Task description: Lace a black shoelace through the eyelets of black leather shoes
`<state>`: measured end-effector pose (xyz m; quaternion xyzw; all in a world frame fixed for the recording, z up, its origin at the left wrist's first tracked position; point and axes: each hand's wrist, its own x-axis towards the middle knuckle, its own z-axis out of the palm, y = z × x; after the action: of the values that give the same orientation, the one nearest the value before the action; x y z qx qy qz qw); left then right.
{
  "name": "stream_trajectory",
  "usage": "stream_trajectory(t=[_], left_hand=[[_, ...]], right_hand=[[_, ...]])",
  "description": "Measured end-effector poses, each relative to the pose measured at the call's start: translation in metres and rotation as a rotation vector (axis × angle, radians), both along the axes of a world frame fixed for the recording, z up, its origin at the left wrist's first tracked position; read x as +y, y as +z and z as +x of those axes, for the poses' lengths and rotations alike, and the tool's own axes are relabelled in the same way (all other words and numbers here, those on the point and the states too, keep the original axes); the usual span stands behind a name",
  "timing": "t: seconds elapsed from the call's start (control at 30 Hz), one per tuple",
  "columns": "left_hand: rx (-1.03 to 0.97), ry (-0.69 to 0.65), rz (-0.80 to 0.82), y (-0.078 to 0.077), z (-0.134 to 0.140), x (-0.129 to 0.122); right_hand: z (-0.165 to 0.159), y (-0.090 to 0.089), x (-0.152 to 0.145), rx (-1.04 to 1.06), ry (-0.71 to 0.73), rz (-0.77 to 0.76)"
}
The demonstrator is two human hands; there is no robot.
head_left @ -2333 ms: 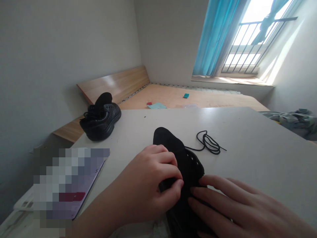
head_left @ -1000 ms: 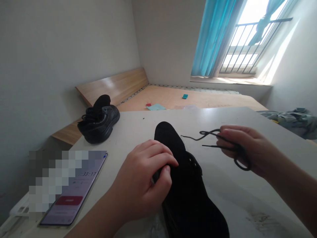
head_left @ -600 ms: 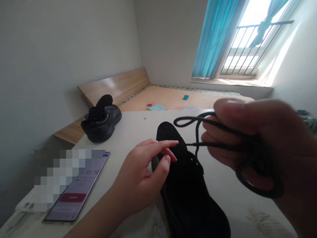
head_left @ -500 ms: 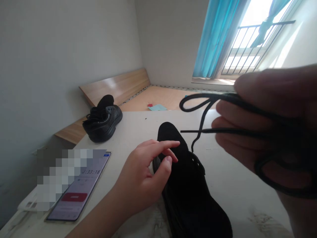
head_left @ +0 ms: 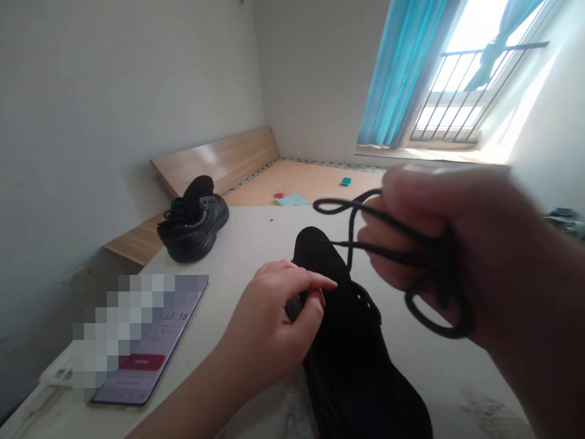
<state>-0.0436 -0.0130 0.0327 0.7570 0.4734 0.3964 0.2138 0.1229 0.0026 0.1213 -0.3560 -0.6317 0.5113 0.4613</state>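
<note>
A black shoe (head_left: 361,360) stands on the white table in front of me, its tongue (head_left: 315,244) raised and eyelets showing on its right flap. Over the shoe's left side is my left hand (head_left: 278,323), index finger stretched out and thumb a little apart; whether it touches the shoe, I cannot tell. My right hand (head_left: 425,225), blurred, is closed around a black shoelace (head_left: 388,247). The lace hangs in loops about that fist, and one strand drops to the shoe's upper eyelets. A loose tip points left, in front of the tongue.
A second black shoe (head_left: 194,222) stands at the table's far left. Nearer lies a phone (head_left: 150,360), partly blurred out, beside a white object (head_left: 57,369). Beyond the white table (head_left: 256,238) is a bed board (head_left: 256,183) with small cloth-like pieces; a window with blue curtain (head_left: 395,73) is behind.
My right hand has moved left and away from the camera with the shoelace, nearer to the shoe's tongue. My left hand has shifted only slightly, its index finger lower.
</note>
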Motion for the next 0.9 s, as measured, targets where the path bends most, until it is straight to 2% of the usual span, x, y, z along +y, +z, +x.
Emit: stream_trajectory(t=[0.03,0.1,0.17,0.23,0.33,0.43,0.47,0.53,0.6,0.67,0.73,0.8,0.87,0.9], left_hand=[[0.013,0.048,-0.009,0.0,0.0,0.001],[0.031,0.15,-0.041,0.001,-0.002,0.003],[0.036,0.227,-0.091,0.002,-0.004,0.003],[0.042,0.26,-0.12,0.003,-0.005,0.003],[0.055,0.245,-0.118,0.004,-0.005,0.003],[0.064,0.216,-0.117,0.004,-0.003,0.004],[0.066,0.213,-0.113,0.003,-0.003,0.005],[0.073,0.21,-0.103,0.0,-0.003,0.006],[0.082,0.205,-0.088,-0.003,-0.004,0.008],[0.091,0.189,-0.058,-0.005,-0.003,0.008],[0.086,0.167,-0.018,-0.004,-0.002,0.008],[0.046,0.143,0.015,0.0,-0.001,0.005],[-0.053,0.062,0.019,0.007,-0.003,0.0],[-0.105,-0.008,0.011,0.009,-0.005,-0.004]], right_hand=[[0.0,-0.008,0.003,-0.073,0.005,0.013],[0.002,-0.026,0.005,-0.361,0.031,0.109],[0.007,-0.04,0.0,-0.708,0.071,0.256],[0.013,-0.048,-0.01,-0.935,0.105,0.437],[0.023,-0.055,-0.024,-1.039,0.057,0.725],[0.03,-0.059,-0.03,-1.059,-0.012,0.909],[0.031,-0.06,-0.03,-1.059,0.013,0.934],[0.033,-0.063,-0.029,-1.067,0.158,0.905],[0.036,-0.067,-0.027,-1.062,0.347,0.779],[0.043,-0.073,-0.026,-1.022,0.437,0.666],[0.054,-0.081,-0.026,-0.917,0.418,0.681],[0.067,-0.09,-0.032,-0.811,0.349,0.768],[0.078,-0.102,-0.046,-0.796,0.218,0.766],[0.083,-0.108,-0.055,-0.817,0.118,0.705]])
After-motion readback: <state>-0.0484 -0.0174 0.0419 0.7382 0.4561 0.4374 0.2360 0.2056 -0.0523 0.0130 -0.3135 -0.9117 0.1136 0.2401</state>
